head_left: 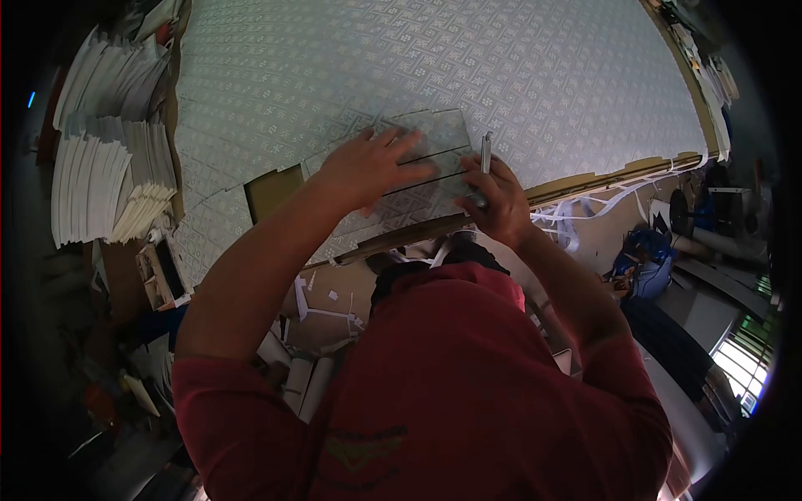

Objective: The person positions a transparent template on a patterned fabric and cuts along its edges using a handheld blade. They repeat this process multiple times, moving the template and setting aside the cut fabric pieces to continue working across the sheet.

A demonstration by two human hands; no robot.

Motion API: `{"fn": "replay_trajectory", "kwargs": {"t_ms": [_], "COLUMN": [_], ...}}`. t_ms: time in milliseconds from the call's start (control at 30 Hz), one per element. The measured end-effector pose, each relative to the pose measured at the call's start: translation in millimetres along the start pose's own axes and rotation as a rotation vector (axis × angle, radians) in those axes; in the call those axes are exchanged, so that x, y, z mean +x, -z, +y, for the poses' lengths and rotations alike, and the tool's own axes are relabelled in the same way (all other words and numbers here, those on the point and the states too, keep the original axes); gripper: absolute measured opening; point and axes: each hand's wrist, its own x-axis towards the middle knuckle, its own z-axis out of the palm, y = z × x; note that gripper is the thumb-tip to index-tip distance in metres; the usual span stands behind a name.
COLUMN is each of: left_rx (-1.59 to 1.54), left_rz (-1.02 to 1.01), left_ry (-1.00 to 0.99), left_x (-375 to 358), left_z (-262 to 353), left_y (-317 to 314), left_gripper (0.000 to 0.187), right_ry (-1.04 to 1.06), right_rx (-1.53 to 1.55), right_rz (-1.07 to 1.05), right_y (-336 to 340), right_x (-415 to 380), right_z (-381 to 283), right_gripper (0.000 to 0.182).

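My left hand lies with its fingers spread on a small patterned sheet. Dark straight lines cross this sheet between my two hands. Closed around a slim silver tool that looks like a utility knife, my right hand is at the right end of these lines. The tool points away from me, and its lower part is hidden in my fingers. Under everything spreads a large pale sheet with a woven-looking geometric and floral pattern.
A brown rectangular patch shows left of my forearm. Tall stacks of folded paper stand at the left. White strips hang off the table's front edge. A blue bag is on the right, and scraps lie below.
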Motion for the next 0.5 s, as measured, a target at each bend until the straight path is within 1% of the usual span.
{"fn": "replay_trajectory", "kwargs": {"t_ms": [33, 67, 133, 200, 267, 333, 367, 400, 433, 467, 500], "left_rx": [0.049, 0.052, 0.114, 0.120, 0.123, 0.119, 0.121, 0.111, 0.101, 0.099, 0.107], "left_rz": [-0.073, -0.080, -0.233, -0.278, -0.326, -0.334, -0.341, -0.359, -0.376, -0.384, -0.360], "left_ry": [-0.073, -0.082, -0.142, -0.136, -0.122, -0.102, -0.097, -0.094, -0.089, -0.086, -0.085], "left_x": [9, 16, 28, 34, 37, 39, 40, 41, 41, 41, 40], "left_z": [3, 5, 10, 14, 16, 16, 16, 17, 17, 17, 16], "left_y": [6, 10, 16, 23, 23, 21, 20, 22, 23, 21, 17], "left_gripper": [0.120, 0.120, 0.116, 0.117, 0.117, 0.110, 0.110, 0.104, 0.099, 0.099, 0.096], "right_ry": [-0.004, -0.008, -0.023, -0.033, -0.038, -0.045, -0.047, -0.048, -0.105, -0.160, -0.163], "right_rx": [0.001, 0.003, 0.016, 0.034, 0.100, 0.145, 0.181, 0.191, 0.229, 0.266, 0.274], "right_rz": [0.008, 0.017, 0.020, 0.021, 0.065, 0.088, 0.107, 0.108, 0.020, -0.070, -0.071], "right_y": [0, 1, 2, 4, 7, 12, 16, 25, 38, 50, 59], "right_x": [0, 1, 1, 3, 4, -2, -6, -10, -13, -12, -9], "right_z": [-1, -2, -3, -4, -4, 1, 4, 4, 3, 2, 0], "right_gripper": [0.047, 0.046, 0.045, 0.044, 0.041, 0.038, 0.035, 0.035, 0.032, 0.029, 0.029]}}
